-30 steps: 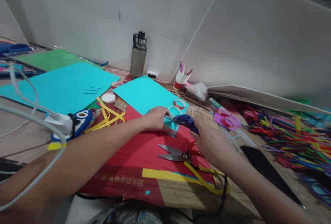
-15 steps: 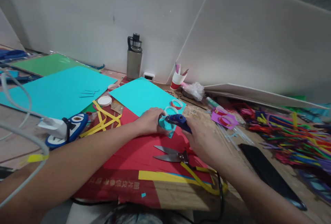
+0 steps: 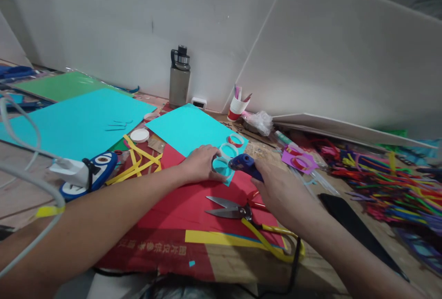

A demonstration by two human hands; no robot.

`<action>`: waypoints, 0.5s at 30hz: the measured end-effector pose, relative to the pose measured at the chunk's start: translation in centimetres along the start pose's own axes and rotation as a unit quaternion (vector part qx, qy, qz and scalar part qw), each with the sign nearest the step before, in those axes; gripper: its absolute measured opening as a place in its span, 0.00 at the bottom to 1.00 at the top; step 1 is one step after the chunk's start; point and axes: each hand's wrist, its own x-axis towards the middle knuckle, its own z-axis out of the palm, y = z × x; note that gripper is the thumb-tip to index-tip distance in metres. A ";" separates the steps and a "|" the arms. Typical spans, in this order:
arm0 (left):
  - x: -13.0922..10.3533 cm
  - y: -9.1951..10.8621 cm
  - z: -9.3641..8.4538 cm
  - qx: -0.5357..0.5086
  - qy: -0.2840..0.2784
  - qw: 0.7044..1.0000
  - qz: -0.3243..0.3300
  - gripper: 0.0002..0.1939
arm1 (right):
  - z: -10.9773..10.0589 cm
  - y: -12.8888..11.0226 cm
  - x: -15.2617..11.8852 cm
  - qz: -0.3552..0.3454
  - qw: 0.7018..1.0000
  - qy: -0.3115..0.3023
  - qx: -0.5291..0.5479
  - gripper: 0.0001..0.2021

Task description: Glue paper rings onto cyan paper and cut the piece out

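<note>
My left hand (image 3: 202, 164) curves its thumb and fingers around the near paper ring (image 3: 225, 170), on the corner of a light-blue paper sheet (image 3: 188, 126). Two more rings, a pale one (image 3: 228, 150) and a red-and-white one (image 3: 235, 140), stand in a row behind it. In my right hand (image 3: 271, 181) is a blue glue gun (image 3: 246, 163), closed in the fingers, its nozzle pointing left beside the near ring. Below the hands, scissors (image 3: 243, 211) lie with blades apart on red paper (image 3: 172, 202).
Yellow strips (image 3: 138, 163) and a blue power strip (image 3: 103, 175) lie left. To the right are a black phone (image 3: 359, 234), a purple card (image 3: 293, 157) with rings, and a heap of colourful pipe cleaners (image 3: 397, 184). A bottle (image 3: 179, 83) and cup (image 3: 237, 107) stand behind.
The glue gun in my right hand has drawn back to the right, its nozzle moving off from over the near ring. My left hand has barely moved.
</note>
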 end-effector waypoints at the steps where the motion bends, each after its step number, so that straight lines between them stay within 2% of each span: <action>1: 0.0 0.0 0.0 0.000 0.000 1.000 0.001 0.32 | 0.0 -0.2 0.1 -0.002 1.000 -0.005 -0.011 0.14; 5: 0.1 -0.1 0.2 -0.005 -0.009 1.000 -0.003 0.33 | -0.2 -0.7 0.6 -0.016 0.998 -0.013 -0.053 0.15; 10: 0.0 -0.2 0.3 -0.002 -0.019 1.000 -0.010 0.39 | -0.5 -0.8 0.8 -0.032 0.997 0.007 -0.063 0.14; 15: -0.1 0.1 -0.3 0.007 -0.065 0.998 0.017 0.41 | -0.4 -0.2 0.6 -0.024 0.999 0.010 -0.035 0.13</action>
